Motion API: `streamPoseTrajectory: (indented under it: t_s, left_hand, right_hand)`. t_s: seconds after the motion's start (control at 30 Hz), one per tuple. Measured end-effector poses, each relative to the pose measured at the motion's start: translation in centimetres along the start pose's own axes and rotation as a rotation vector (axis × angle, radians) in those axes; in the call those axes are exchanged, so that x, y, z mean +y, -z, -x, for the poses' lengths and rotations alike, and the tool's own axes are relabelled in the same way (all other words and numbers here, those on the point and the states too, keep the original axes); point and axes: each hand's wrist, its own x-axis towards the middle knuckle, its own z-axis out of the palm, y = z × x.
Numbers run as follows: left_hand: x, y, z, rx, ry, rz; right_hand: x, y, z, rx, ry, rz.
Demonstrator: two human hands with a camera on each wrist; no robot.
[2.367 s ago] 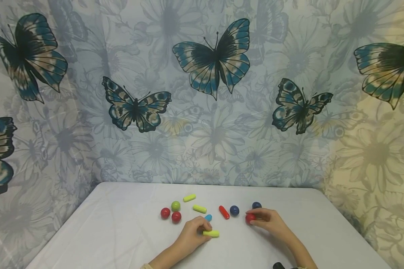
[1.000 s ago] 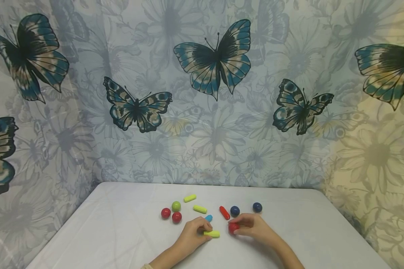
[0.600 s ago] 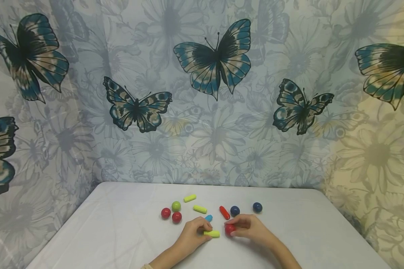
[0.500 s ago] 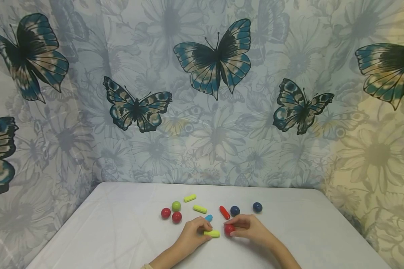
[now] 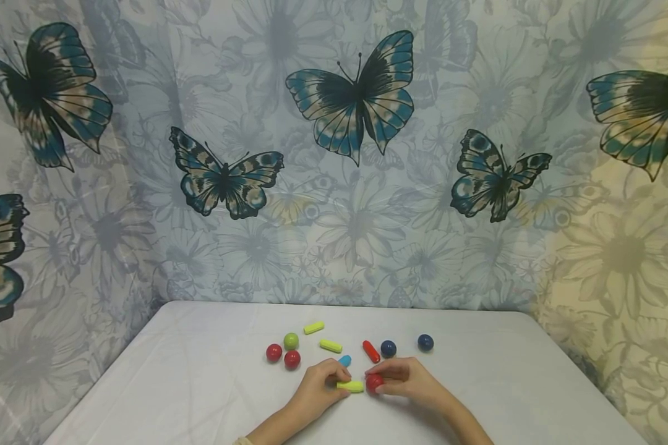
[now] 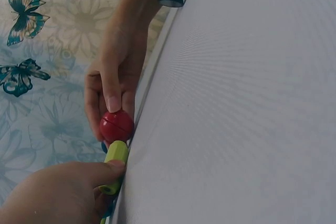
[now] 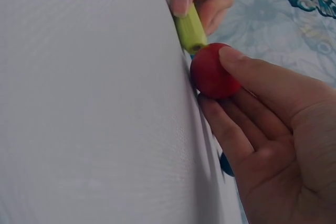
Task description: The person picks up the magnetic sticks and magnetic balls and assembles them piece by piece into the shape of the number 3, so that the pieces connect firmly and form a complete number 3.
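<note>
My left hand (image 5: pixel 317 387) pinches a yellow-green stick (image 5: pixel 352 387) between thumb and fingers, low over the white table. In the right wrist view a small hole shows in the end of this stick (image 7: pixel 190 30). My right hand (image 5: pixel 414 381) holds a red ball (image 5: pixel 374 384) with thumb and fingertips. The ball sits right at the stick's free end; in the left wrist view the red ball (image 6: pixel 116 126) appears to meet it, though I cannot tell whether they are joined. A thin seam line crosses the ball. Just behind my left fingers lies a blue stick (image 5: pixel 344 360), partly hidden.
Two red balls (image 5: pixel 292 360) and a green ball (image 5: pixel 291 341) cluster at the left. Two yellow-green sticks (image 5: pixel 331 345) lie farther back. A red stick (image 5: pixel 371 351) and two dark blue balls (image 5: pixel 388 349) are behind my right hand. Butterfly-patterned cloth (image 5: pixel 356 247) hangs behind the table (image 5: pixel 200 371).
My right hand has carried the red ball leftward and nearer, from beside the far dark blue ball to the stick's end. The left hand has stayed in place with its stick.
</note>
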Motion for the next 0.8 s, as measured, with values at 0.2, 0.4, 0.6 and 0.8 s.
streamPoseTrajectory:
  t_s: [0.2,0.4,0.6,0.8]
  left_hand:
    - [0.08,0.08,-0.05,-0.003,0.007,-0.008]
    - [0.14,0.10,-0.02,0.000,0.007,-0.013]
    - [0.16,0.04,-0.01,0.003,-0.002,-0.014]
    - [0.10,0.04,0.07,0.006,-0.017,0.002]
  right_hand:
    - [-0.02,-0.27,-0.08,-0.002,0.014,-0.005]
    - [0.43,-0.49,-0.14,0.007,-0.014,-0.014]
    - [0.56,-0.57,-0.15,0.024,-0.035,-0.016]
    - [0.44,-0.61,-0.17,0.032,-0.062,-0.024]
